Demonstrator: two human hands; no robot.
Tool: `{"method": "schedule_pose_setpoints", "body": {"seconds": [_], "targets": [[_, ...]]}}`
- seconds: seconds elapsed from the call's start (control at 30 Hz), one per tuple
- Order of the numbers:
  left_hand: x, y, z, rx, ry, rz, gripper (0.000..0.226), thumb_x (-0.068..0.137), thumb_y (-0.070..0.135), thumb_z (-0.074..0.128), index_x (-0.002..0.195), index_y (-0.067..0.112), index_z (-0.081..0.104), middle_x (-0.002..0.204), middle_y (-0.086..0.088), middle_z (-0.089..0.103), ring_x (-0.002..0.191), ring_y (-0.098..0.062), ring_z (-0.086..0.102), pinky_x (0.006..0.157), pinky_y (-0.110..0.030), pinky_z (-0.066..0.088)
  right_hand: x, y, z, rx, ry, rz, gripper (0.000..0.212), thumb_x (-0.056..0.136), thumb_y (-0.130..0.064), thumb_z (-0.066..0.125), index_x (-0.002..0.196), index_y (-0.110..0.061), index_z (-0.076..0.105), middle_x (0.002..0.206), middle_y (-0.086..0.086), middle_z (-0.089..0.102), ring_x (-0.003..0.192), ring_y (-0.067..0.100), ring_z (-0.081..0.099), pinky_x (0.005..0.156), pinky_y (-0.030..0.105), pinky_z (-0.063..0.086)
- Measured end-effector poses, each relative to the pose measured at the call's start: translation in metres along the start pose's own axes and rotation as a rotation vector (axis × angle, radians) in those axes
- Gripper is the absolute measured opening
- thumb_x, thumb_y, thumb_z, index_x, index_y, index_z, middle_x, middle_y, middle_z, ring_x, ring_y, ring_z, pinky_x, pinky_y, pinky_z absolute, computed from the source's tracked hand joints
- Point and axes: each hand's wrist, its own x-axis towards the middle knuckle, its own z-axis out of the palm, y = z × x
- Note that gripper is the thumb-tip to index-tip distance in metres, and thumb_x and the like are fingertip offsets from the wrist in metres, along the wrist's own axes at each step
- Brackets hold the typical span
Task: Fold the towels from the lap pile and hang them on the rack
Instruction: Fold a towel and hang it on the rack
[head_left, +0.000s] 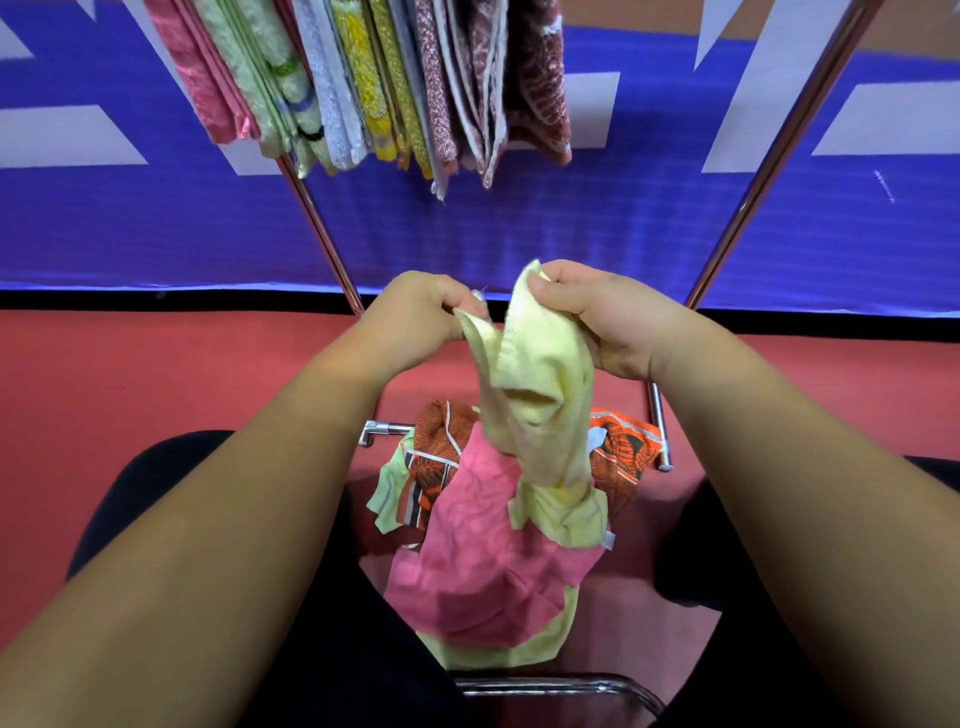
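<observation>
A pale yellow towel (535, 395) hangs bunched between my hands above my lap. My left hand (421, 306) pinches one upper corner of it and my right hand (597, 317) grips the other upper edge. Its lower end trails down onto the lap pile. That pile holds a crumpled pink towel (483, 566), an orange patterned towel (623, 452) and light green cloth (389, 493). The metal rack (322, 228) stands in front of me, with several folded towels (363, 83) hung side by side at its top.
The rack's two slanted legs (769, 166) frame the space ahead, and its lower foot bars (660, 431) lie near my knees. A blue and white banner (156, 218) covers the wall behind. The floor (156, 374) is red. A chrome chair edge (561, 686) shows below.
</observation>
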Motion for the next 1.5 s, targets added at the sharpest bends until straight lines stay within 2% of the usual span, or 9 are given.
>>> {"method": "schedule_pose_setpoints", "body": {"seconds": [0.17, 0.27, 0.4, 0.57, 0.77, 0.87, 1.0, 1.23, 1.5], "targets": [[-0.008, 0.016, 0.002, -0.144, -0.066, 0.161, 0.039, 0.072, -0.022, 0.065, 0.062, 0.014, 0.073, 0.103, -0.003, 0.073, 0.095, -0.013, 0.07, 0.09, -0.03, 0.055, 0.007, 0.009, -0.006, 0.056, 0.005, 0.025, 0.009, 0.108, -0.026, 0.061, 0.103, -0.019, 0.064, 0.096, 0.003, 0.073, 0.088, 0.018, 0.071, 0.076, 0.032, 0.06], [-0.01, 0.02, 0.003, -0.2, -0.108, 0.196, 0.035, 0.071, -0.024, 0.068, 0.06, 0.01, 0.069, 0.106, -0.014, 0.07, 0.092, -0.016, 0.069, 0.083, -0.028, 0.055, 0.008, 0.009, -0.003, 0.099, -0.033, 0.033, 0.008, 0.11, -0.023, 0.057, 0.109, -0.017, 0.063, 0.097, 0.005, 0.073, 0.089, 0.018, 0.073, 0.077, 0.033, 0.062], [-0.006, 0.017, 0.002, -0.198, -0.108, 0.228, 0.038, 0.074, -0.024, 0.066, 0.059, 0.011, 0.068, 0.106, -0.011, 0.071, 0.093, -0.016, 0.069, 0.086, -0.032, 0.055, 0.012, 0.011, -0.002, 0.099, 0.022, 0.01, 0.009, 0.109, -0.017, 0.058, 0.104, -0.012, 0.064, 0.093, 0.008, 0.074, 0.086, 0.02, 0.073, 0.076, 0.033, 0.061], [-0.008, 0.021, 0.004, -0.173, -0.139, 0.248, 0.037, 0.07, -0.025, 0.062, 0.061, 0.01, 0.069, 0.103, -0.012, 0.071, 0.094, -0.013, 0.068, 0.084, -0.023, 0.051, 0.017, 0.011, -0.006, 0.086, 0.118, -0.004, 0.008, 0.102, -0.01, 0.062, 0.102, -0.005, 0.068, 0.101, 0.016, 0.074, 0.098, 0.028, 0.073, 0.094, 0.044, 0.06], [-0.007, 0.02, 0.006, -0.183, -0.163, 0.263, 0.04, 0.069, -0.026, 0.063, 0.061, 0.013, 0.07, 0.098, -0.01, 0.07, 0.089, -0.015, 0.067, 0.081, -0.024, 0.051, 0.015, 0.01, -0.003, 0.106, 0.058, -0.026, 0.022, 0.103, -0.008, 0.058, 0.082, -0.012, 0.064, 0.077, 0.004, 0.067, 0.076, 0.019, 0.07, 0.08, 0.037, 0.057], [-0.007, 0.021, 0.006, -0.14, -0.158, 0.283, 0.039, 0.069, -0.026, 0.062, 0.064, 0.011, 0.07, 0.1, -0.014, 0.07, 0.089, -0.013, 0.067, 0.082, -0.022, 0.05, 0.017, 0.011, -0.003, 0.095, 0.095, -0.052, 0.025, 0.098, -0.005, 0.061, 0.075, -0.014, 0.061, 0.078, 0.009, 0.062, 0.078, 0.024, 0.064, 0.084, 0.041, 0.053], [-0.003, 0.013, 0.006, 0.097, -0.077, 0.328, 0.041, 0.076, -0.016, 0.061, 0.079, 0.023, 0.075, 0.091, 0.004, 0.071, 0.084, -0.018, 0.066, 0.077, -0.034, 0.052, 0.02, 0.01, -0.005, 0.065, 0.242, -0.098, 0.013, 0.085, -0.009, 0.067, 0.077, -0.013, 0.058, 0.086, 0.015, 0.054, 0.09, 0.031, 0.056, 0.085, 0.047, 0.053], [-0.002, 0.005, 0.014, 0.425, -0.129, 0.312, 0.027, 0.082, 0.0, 0.056, 0.089, 0.026, 0.059, 0.081, 0.01, 0.065, 0.077, -0.015, 0.058, 0.071, -0.038, 0.05, 0.024, 0.013, -0.006, 0.026, 0.396, -0.123, 0.01, 0.073, -0.013, 0.072, 0.075, -0.013, 0.061, 0.081, 0.015, 0.057, 0.084, 0.031, 0.059, 0.081, 0.048, 0.051], [-0.002, -0.009, 0.021, 0.4, -0.226, 0.111, 0.031, 0.086, 0.006, 0.062, 0.109, 0.024, 0.051, 0.095, 0.005, 0.066, 0.086, -0.017, 0.063, 0.075, -0.034, 0.05, 0.024, 0.014, -0.013, 0.067, 0.387, -0.157, 0.016, 0.08, -0.009, 0.076, 0.075, -0.012, 0.061, 0.081, 0.016, 0.063, 0.087, 0.033, 0.066, 0.099, 0.063, 0.055]]}}
